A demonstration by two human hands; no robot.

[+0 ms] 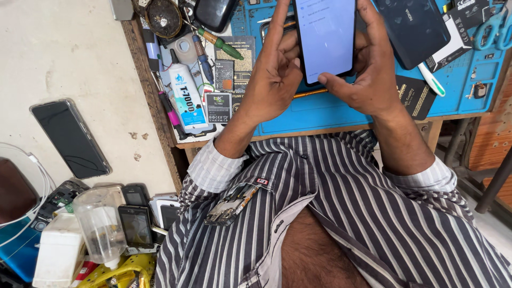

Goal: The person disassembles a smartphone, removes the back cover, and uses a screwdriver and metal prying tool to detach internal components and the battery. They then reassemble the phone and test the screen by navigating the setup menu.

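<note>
Holding a smartphone (326,37) with a lit pale screen, both my hands sit above the blue mat (320,109) on the counter (154,106). My left hand (274,80) cups the phone's left edge with fingers loosely curled, index raised along the side. My right hand (368,74) grips the right edge, thumb across the lower screen. A glue tube (186,96) lies left of the mat, and a dark phone (70,138) rests well apart on the floor.
</note>
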